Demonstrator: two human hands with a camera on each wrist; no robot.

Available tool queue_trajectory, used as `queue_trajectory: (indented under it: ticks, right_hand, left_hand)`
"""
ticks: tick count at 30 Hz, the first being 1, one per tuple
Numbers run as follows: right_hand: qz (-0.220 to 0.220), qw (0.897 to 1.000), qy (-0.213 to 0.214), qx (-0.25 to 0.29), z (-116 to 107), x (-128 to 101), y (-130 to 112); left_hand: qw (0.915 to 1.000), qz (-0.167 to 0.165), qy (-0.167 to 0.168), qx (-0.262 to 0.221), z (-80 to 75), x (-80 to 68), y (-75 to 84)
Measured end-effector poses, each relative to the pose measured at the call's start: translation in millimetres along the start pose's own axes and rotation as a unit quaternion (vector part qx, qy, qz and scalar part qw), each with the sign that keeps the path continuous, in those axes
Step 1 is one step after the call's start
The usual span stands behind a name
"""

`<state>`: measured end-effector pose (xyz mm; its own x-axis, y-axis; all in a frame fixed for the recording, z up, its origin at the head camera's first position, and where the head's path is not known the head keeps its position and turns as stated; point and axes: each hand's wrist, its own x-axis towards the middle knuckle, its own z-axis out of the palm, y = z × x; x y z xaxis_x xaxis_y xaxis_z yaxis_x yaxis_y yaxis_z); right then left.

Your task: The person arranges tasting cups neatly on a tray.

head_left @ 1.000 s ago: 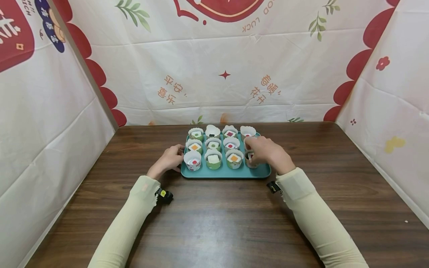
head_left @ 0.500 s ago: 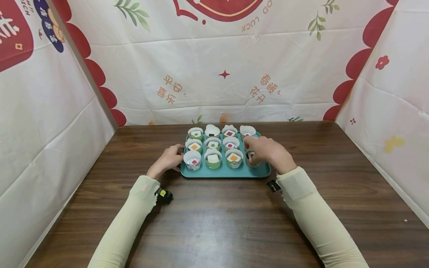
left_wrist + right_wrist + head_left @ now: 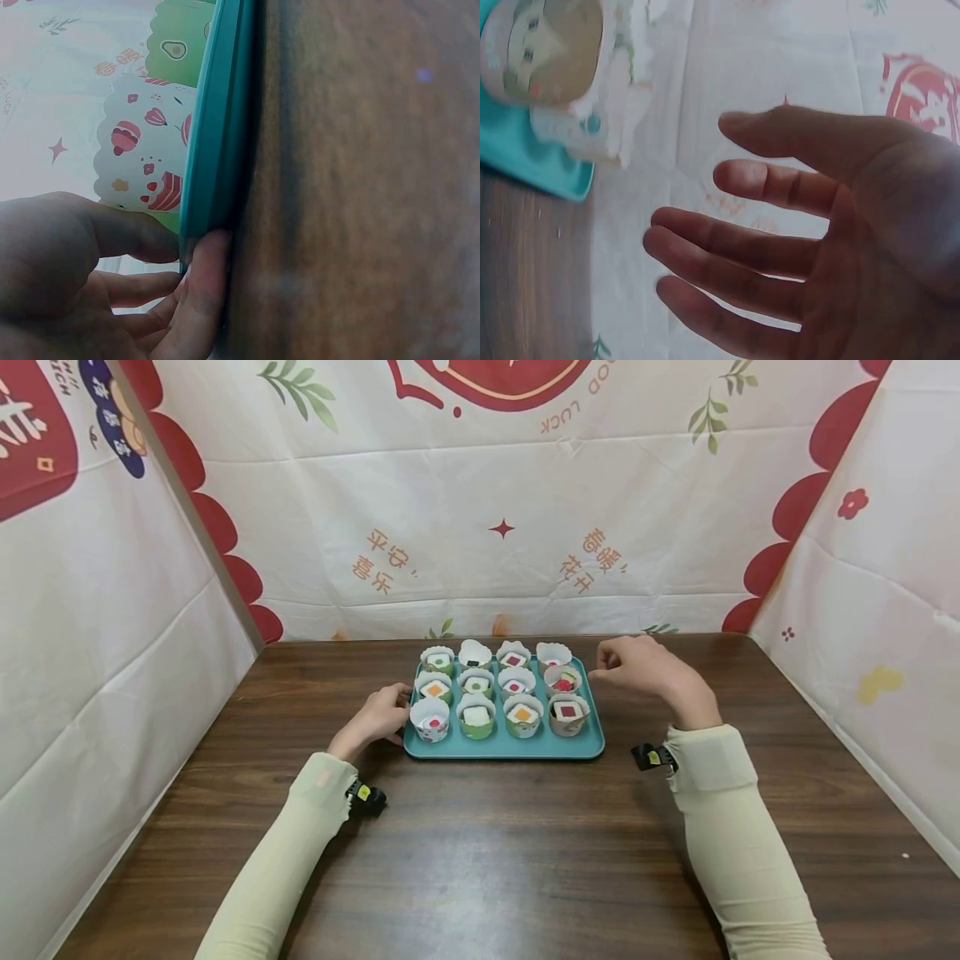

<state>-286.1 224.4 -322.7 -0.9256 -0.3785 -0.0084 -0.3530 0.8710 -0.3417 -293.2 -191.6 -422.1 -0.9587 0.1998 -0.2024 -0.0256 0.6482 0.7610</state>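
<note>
A teal tray (image 3: 502, 750) lies on the table with paper baking cups in rows on it. Each cup, such as the front right one (image 3: 567, 725), has something inside; most show pale squares with coloured centres, and one at the right (image 3: 562, 680) shows red and green pieces. My left hand (image 3: 381, 714) pinches the tray's left edge; in the left wrist view its thumb and fingers (image 3: 206, 277) meet at the rim. My right hand (image 3: 648, 672) is held off the tray's right side with nothing in it, fingers relaxed and apart in the right wrist view.
The brown wooden table (image 3: 465, 852) reaches to a white printed cloth (image 3: 495, 568) hanging behind. More cloth hangs at the left and right sides. A tiny white speck (image 3: 905, 856) lies near the right edge of the table.
My right hand has let go over the right-hand cups and moved right, off the tray. Those cups, with their contents, now show. My left hand and the tray have stayed put.
</note>
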Motion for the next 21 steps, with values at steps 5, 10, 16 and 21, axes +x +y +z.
queue_trajectory:
  ticks: [5, 10, 16, 21]
  right_hand:
    - [0.034, 0.999, 0.010, 0.010, -9, -4, 15]
    - [0.050, 0.999, 0.007, 0.018, -10, -7, 33]
    - [0.066, 0.997, 0.004, 0.028, -10, -9, 47]
    - [0.058, 0.998, 0.001, 0.034, -10, -9, 51]
  left_hand:
    - [1.0000, 0.001, 0.000, 0.001, 0.0, -0.8, 0.7]
    - [1.0000, 0.004, 0.000, 0.001, 0.0, -0.3, 0.8]
    - [1.0000, 0.001, -0.001, 0.002, -0.1, -0.4, -1.1]
    - [1.0000, 0.005, 0.001, 0.003, 0.6, 1.5, -1.4]
